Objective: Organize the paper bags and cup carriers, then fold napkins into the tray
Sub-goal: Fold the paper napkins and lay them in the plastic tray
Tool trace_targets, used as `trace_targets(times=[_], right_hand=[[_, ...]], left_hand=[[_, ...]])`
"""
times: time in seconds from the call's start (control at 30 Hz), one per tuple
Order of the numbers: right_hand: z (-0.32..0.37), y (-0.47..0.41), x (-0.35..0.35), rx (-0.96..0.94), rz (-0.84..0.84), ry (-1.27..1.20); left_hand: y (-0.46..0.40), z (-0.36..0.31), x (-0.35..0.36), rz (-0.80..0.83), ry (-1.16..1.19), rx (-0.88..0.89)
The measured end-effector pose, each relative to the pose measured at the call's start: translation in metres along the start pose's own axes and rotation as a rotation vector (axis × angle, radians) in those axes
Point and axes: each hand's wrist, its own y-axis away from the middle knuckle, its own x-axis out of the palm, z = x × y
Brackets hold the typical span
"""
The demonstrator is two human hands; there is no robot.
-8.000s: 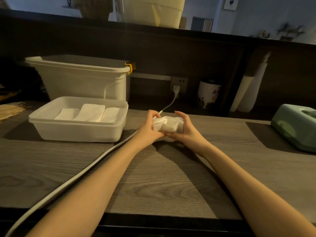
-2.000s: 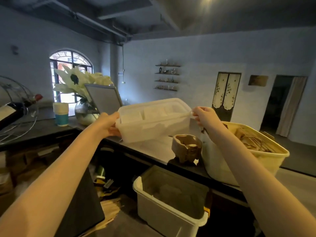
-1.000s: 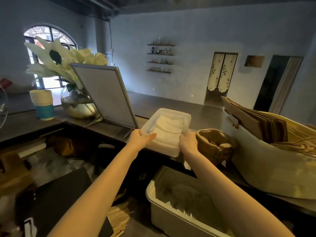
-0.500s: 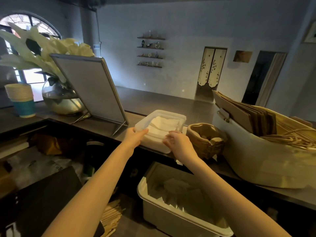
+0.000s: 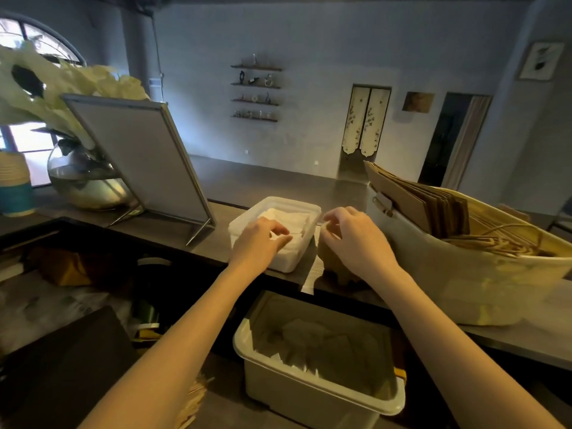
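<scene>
tray [image 5: 305,209] of folded napkins [image 5: 291,219] resting near the counter [image 5: 247,187] edge, left hand [image 5: 258,241] loosely pinching a napkin, right hand [image 5: 356,239] loosely curled and empty beside it; judged liable to tip off if nudged sideways.

A framed sign board [image 5: 140,156] leaned on its stand at ten o'clock, a glass vase [image 5: 83,181] of pale flowers [image 5: 62,85] behind it — a stack of paper cups [image 5: 14,184] farther left. Wall shelves [image 5: 255,92] hung at twelve o'clock — a curtained door [image 5: 366,119] to their right.
</scene>
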Motion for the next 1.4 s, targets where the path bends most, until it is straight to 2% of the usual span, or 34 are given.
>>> trace_targets(times=[0.07, 0.17, 0.43, 0.53, 0.67, 0.73, 1.2, 1.33, 1.4], right_hand=[[-0.015, 0.004, -0.004, -0.039, 0.129, 0.206], [-0.031, 0.009, -0.004, -0.004, 0.328, 0.306], [-0.039, 0.000, -0.012, -0.050, 0.462, 0.311], [-0.033, -0.001, -0.003, -0.025, 0.426, 0.265], [-0.028, 0.000, 0.017, -0.053, 0.227, 0.288], [-0.025, -0.002, 0.022, -0.043, 0.186, 0.314], [-0.025, -0.018, 0.029, 0.063, 0.232, 0.358], [-0.029, -0.016, 0.027, 0.036, 0.226, 0.332], [-0.031, -0.009, 0.022, 0.022, 0.160, 0.288]], left_hand=[[0.000, -0.007, 0.006, 0.065, -0.044, 0.000], [0.003, -0.007, 0.012, 0.116, -0.044, -0.031], [0.006, -0.011, 0.012, 0.096, -0.053, -0.037], [0.007, -0.011, 0.012, 0.083, -0.038, -0.045], [0.008, -0.012, 0.013, 0.070, -0.002, -0.043], [0.009, -0.013, 0.013, 0.060, 0.018, -0.047], [0.010, -0.023, 0.027, 0.028, 0.089, -0.089], [0.009, -0.023, 0.025, 0.085, 0.076, -0.066], [0.009, -0.022, 0.023, 0.115, 0.085, -0.055]])
